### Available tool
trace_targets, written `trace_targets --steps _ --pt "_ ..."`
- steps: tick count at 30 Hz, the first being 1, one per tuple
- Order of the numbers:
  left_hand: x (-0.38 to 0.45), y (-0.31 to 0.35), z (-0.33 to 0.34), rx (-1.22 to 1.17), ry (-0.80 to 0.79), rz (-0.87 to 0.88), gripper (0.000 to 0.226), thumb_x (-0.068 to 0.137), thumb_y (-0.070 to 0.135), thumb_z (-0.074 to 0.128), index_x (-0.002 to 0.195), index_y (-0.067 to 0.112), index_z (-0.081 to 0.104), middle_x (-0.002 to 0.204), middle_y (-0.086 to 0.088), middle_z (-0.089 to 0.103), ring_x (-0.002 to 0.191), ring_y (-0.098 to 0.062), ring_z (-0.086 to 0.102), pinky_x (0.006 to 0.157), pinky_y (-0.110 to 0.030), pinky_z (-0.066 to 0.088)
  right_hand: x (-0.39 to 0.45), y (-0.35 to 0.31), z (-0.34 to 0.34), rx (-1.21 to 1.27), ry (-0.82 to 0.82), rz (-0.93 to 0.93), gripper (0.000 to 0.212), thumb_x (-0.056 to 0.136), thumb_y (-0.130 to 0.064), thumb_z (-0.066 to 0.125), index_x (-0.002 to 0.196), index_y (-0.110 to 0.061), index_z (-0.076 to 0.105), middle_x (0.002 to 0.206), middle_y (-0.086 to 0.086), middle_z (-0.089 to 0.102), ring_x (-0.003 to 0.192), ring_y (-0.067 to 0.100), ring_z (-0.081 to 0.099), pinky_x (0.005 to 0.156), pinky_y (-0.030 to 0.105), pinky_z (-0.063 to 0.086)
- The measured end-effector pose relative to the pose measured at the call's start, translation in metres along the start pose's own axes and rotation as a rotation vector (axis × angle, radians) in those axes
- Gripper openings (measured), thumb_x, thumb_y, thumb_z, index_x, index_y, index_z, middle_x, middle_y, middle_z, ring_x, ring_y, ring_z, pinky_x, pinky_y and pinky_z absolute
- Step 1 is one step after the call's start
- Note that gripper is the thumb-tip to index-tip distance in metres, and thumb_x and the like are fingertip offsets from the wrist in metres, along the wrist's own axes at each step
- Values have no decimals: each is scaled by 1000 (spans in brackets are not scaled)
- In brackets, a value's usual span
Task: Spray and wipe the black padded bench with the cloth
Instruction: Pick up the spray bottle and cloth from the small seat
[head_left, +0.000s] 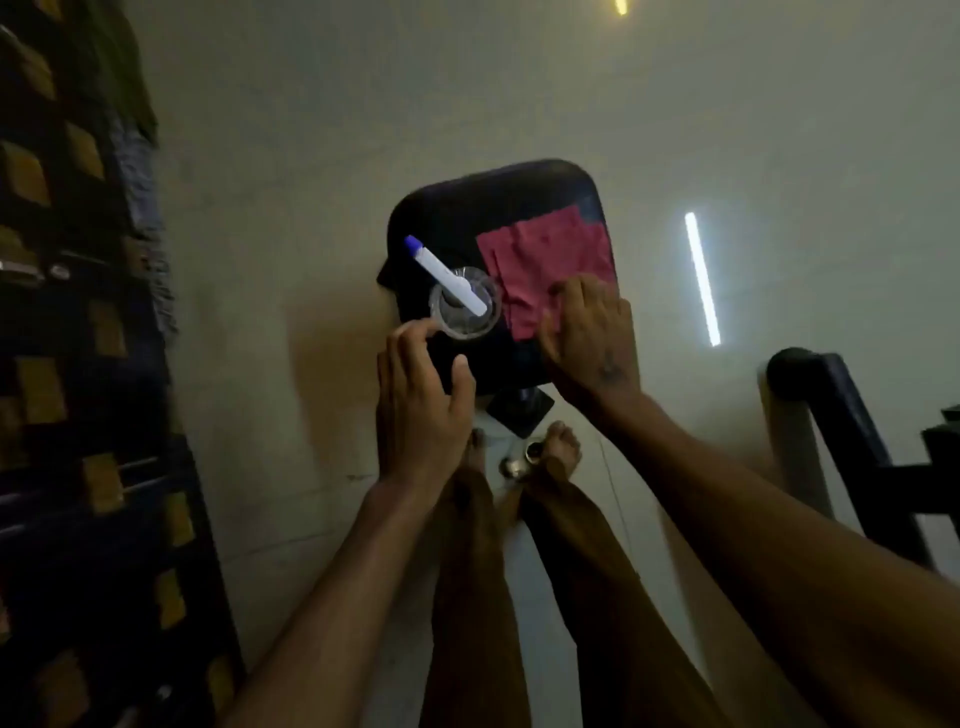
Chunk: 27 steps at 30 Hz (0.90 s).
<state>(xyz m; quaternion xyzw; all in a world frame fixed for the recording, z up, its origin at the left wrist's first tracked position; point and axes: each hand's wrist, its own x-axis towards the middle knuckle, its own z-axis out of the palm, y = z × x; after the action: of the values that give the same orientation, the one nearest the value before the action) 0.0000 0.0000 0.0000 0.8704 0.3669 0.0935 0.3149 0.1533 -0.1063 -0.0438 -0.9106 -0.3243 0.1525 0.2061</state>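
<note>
Right hand (587, 332), at centre right of the frame, lies on the near corner of the cloth (545, 265) with fingers bent, probably to gather it; a firm grip I cannot confirm. Left hand (421, 395), half open and holding nothing, reaches to the bottle (457, 291). Going by size: the bench (447, 218) fills the centre, the cloth covers its right part, the bottle stands at its left, seemingly so that each hand takes one tool.

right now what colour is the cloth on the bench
Red-pink cloth, lying on the black padded bench; the head view shows it.
</note>
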Motion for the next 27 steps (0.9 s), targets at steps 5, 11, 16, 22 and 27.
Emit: trace_targets --steps 5,11,16,22,27 --pt "29 -27 31 -112 77 -90 63 93 24 61 147 8 33 133 -9 47 118 -17 50 95 -18 41 29 23 53 -29 -53 33 48 103 -25 51 144 -1 46 149 23 46 141 37 40 118 43 28" --pt "58 -40 47 -209 80 -11 90 88 24 72 154 -3 18 143 7 30 130 -1 43 106 -13 39 55 51 86 -93 -86 -5 82 104 -53 43 161 -3 11 168 22 5 157 37 3 127 49 1" --pt "76 -33 47 -238 19 18 91 87 26 73 151 -8 19 152 -24 38 137 -30 47 111 -35 46 61 57 96 -193 -102 -6 89 101 -66 35 161 -6 11 169 21 5 157 36 3 126 50 0" --pt "75 -24 48 -253 20 46 86 91 20 71 152 22 10 136 -18 58 118 -21 62 97 -15 50 60 56 98 -199 -47 -23 62 107 -28 46 159 -6 22 167 19 16 156 35 13 127 45 5" --pt "72 -19 41 -231 11 56 81 91 18 69 142 44 12 137 -17 57 115 -25 62 94 -43 58 59 53 88 -84 3 32 59 102 3 48 157 -9 32 165 14 27 154 31 22 126 38 11"
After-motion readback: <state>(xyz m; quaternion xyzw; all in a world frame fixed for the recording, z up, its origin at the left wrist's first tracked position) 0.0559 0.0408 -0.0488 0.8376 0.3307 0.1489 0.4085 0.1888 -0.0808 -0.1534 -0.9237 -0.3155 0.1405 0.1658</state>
